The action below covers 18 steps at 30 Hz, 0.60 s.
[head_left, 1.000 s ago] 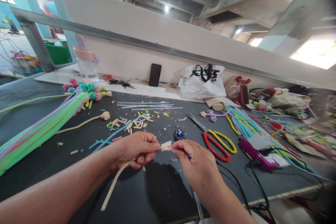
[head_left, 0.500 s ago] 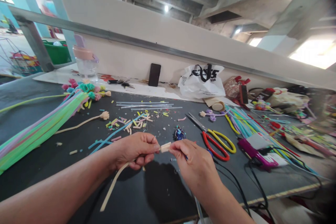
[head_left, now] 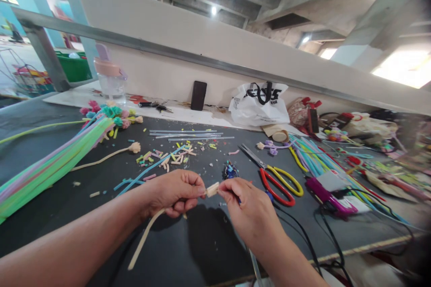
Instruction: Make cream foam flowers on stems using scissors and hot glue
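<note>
Several short cream pieces [head_left: 212,189], bunched together, plus one curved stem [head_left: 144,236]

A person's bare left forearm [head_left: 90,233] stretches in from the lower left while the right forearm [head_left: 289,251] angles up from the lower right, both sleeveless in view. The left grip [head_left: 178,192] and right grip [head_left: 249,206] face each other, fingertips near but apart. On the left, thumb and index finger pinch, the other fingers curled beneath; on the right, thumb and index finger pinch, knuckles raised.
</note>
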Tool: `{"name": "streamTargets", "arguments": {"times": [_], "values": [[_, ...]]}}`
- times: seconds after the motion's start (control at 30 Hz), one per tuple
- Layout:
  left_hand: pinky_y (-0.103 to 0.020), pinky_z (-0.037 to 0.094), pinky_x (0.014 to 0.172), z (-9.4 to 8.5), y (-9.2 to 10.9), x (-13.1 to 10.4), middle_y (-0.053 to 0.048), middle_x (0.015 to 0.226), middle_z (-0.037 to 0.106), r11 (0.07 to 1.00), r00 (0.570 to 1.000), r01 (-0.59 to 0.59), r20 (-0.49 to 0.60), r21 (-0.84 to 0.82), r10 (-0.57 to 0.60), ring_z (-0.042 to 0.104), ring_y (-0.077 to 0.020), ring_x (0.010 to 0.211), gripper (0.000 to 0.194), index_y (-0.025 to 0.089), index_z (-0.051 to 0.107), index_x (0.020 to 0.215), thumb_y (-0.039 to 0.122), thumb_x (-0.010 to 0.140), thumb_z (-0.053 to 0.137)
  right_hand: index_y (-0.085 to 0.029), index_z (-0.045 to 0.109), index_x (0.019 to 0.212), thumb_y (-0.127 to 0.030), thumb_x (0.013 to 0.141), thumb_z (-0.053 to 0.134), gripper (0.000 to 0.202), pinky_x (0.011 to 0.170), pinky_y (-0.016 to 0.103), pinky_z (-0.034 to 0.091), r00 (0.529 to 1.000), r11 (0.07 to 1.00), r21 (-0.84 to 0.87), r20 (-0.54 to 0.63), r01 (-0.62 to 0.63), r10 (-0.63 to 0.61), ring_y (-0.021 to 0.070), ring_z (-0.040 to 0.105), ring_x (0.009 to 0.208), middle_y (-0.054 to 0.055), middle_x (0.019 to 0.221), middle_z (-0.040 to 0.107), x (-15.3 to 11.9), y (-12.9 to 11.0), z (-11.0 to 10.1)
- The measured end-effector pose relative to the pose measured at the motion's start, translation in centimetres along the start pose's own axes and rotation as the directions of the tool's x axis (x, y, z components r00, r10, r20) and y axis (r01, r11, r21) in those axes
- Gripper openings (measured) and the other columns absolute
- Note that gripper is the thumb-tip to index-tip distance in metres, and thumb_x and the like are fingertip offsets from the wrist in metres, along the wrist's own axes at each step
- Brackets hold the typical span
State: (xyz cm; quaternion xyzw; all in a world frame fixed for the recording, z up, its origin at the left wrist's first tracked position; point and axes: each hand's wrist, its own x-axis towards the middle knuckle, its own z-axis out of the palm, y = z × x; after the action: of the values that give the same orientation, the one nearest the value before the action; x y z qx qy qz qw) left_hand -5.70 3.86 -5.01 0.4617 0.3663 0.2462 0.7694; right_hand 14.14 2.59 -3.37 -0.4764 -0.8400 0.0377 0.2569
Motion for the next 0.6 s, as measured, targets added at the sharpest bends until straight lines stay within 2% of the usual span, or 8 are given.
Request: {"name": "streamTargets", "arguments": {"times": [0.27, 0.4, 0.6], "values": [[-0.011, 0.016, 0.027, 0.05, 0.03, 0.02, 0.008, 0.045, 0.045, 1.0, 1.0, 0.007, -0.008, -0.001, -0.007, 0.021, -0.0016, 0.031, 0.021, 0.019, 0.051, 0.073, 0.037, 0.073, 0.061, -0.021, 0.058, 0.076, -0.011, 0.082, 0.051, 0.014, 0.063, 0.025, 0.038, 0.999, 1.0, -0.005, 0.028, -0.029, 0.03, 0.0153, 0.059, 0.07, -0.002, 0.074, 0.064, -0.03, 0.02, 0.07], [-0.011, 0.016, 0.027, 0.02, 0.09, 0.02, 0.008, 0.046, 0.045, 1.0, 1.0, 0.014, 0.006, -0.008, -0.014, 0.021, -0.0014, 0.031, 0.021, 0.019, 0.051, 0.074, 0.037, 0.073, 0.062, -0.021, 0.058, 0.076, -0.013, 0.08, 0.054, 0.01, 0.06, 0.024, 0.038, 0.999, 0.999, -0.012, 0.006, -0.037, 0.037, 0.0146, 0.059, 0.066, -0.003, 0.071, 0.064, 0.07, -0.14, -0.1], [-0.011, 0.016, 0.027, 0.07, 0.28, -0.06, 0.007, 0.045, 0.045, 0.999, 1.0, 0.028, 0.009, -0.037, -0.028, 0.021, -0.0012, 0.03, 0.02, 0.018, 0.051, 0.074, 0.036, 0.074, 0.062, -0.022, 0.058, 0.074, -0.014, 0.079, 0.054, 0.01, 0.06, 0.023, 0.041, 0.999, 0.996, 0.072, -0.025, -0.043, 0.045, 0.0139, 0.059, 0.064, -0.002, 0.069, 0.064, 0.42, -0.19, -0.04]]}}
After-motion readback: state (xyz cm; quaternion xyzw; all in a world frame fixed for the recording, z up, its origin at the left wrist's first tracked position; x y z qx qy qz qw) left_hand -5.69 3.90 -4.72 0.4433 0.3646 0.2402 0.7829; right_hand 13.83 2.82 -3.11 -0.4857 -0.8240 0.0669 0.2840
